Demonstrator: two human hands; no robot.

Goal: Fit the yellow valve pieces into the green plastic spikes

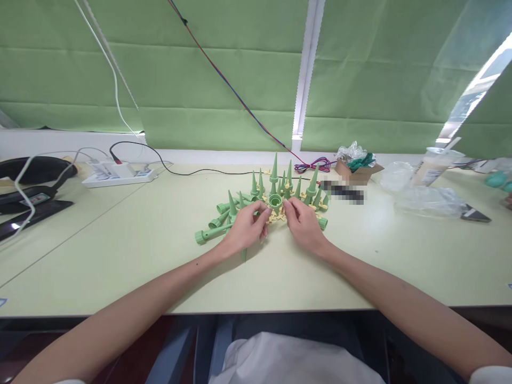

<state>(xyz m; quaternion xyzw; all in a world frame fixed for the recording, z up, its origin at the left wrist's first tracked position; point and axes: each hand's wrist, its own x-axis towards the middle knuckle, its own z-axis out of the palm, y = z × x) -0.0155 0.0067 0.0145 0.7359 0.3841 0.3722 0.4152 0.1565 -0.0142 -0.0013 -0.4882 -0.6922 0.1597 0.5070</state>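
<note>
Both my hands are over a pile of green plastic watering spikes with pointed tips. One green spike (275, 201) shows its round open end toward me, between my two hands. My left hand (251, 225) is closed, its thumb and fingertips together beside that open end; what they pinch is too small to tell. To the right, my right hand (304, 223) is also closed, thumb against forefinger at the spike's rim; whatever is in the pinch is hidden. Small yellow plastic pieces (277, 216) lie between and behind the hands. A long green spike (214, 233) lies flat left of my left hand.
A white power strip (120, 175) and black items (36, 197) are on the left. Behind the pile lies a coiled red-and-blue cable (316, 165). On the right are a small cardboard box (358, 172), a drink cup (436, 166), plastic wrap (430, 202) and a phone (475, 213).
</note>
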